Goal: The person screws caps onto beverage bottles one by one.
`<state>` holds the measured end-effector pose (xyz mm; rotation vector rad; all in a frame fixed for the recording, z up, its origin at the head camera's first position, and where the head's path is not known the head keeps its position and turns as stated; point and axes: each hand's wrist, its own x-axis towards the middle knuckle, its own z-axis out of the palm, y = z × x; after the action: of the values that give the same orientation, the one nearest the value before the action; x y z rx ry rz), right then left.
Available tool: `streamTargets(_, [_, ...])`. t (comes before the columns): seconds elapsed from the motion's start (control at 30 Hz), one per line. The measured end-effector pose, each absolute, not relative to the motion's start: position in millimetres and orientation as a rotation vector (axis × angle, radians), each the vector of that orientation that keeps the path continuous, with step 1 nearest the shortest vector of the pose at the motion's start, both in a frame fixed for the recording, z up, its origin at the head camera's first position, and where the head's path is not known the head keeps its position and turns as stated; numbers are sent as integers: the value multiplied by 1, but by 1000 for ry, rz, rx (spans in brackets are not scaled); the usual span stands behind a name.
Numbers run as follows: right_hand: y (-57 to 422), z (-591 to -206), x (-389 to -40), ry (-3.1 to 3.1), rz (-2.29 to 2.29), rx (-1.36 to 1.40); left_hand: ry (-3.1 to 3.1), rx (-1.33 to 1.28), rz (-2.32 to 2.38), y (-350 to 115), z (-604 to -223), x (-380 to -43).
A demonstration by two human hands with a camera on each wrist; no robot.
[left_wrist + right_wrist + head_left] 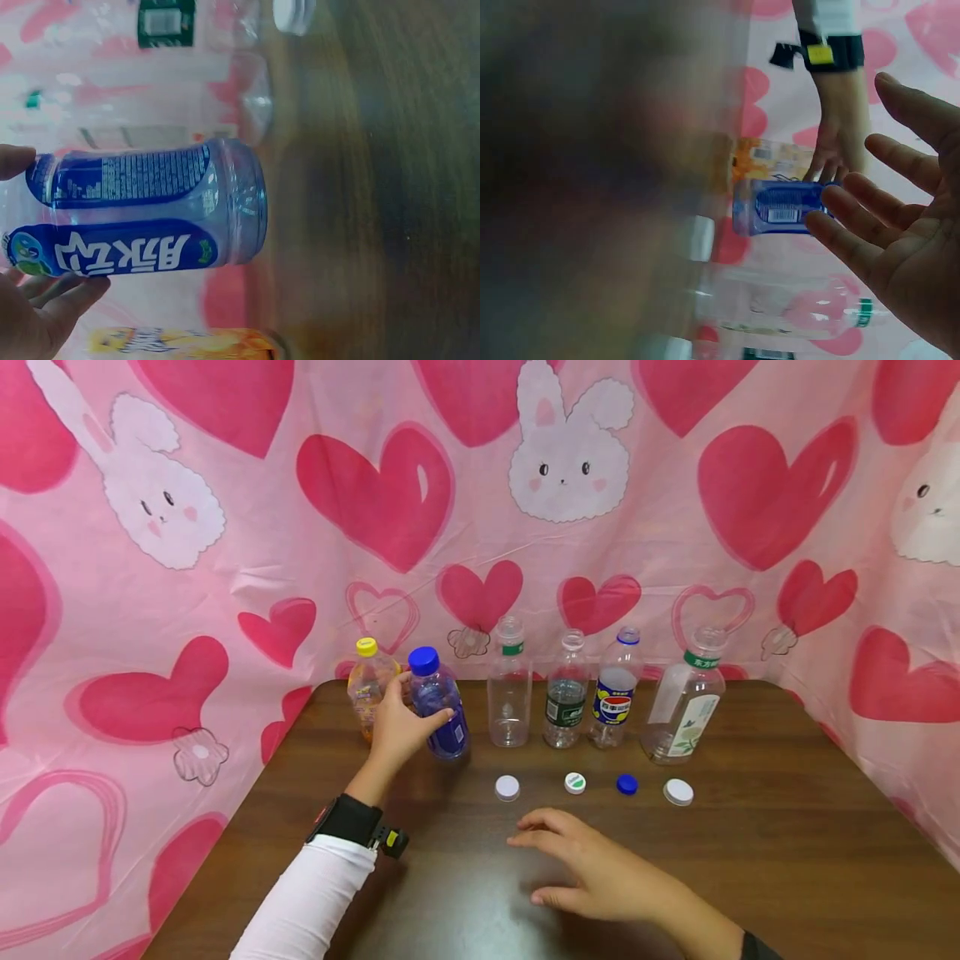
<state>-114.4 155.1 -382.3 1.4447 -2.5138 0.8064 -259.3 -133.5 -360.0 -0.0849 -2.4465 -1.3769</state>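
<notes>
My left hand grips a clear plastic bottle with a blue label and a blue cap. Thumb and fingers reach round its upper part, and in the left wrist view the bottle appears just off the table. Left of it stands a bottle with a yellow cap and orange label, partly hidden by the hand. Over the table's front middle my right hand hovers with fingers spread and loosely bent, holding nothing. Its fingers also show, apart, in the right wrist view.
To the right stand several uncapped bottles: a plain clear one, one with a dark green label, a Pepsi bottle and a square one. Before them lie a white cap, a green-and-white cap, a blue cap and another white cap.
</notes>
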Motion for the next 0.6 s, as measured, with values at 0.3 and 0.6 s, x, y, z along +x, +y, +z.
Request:
streamTargets(0.3, [152,-401,-112,-2512,818,1483,-2448,-26,-1256,-126,-374,-296])
streamTargets(0.6, [151,-407,-111,-2526,849,1509,-2430,62,-1081,-123,-378,-313])
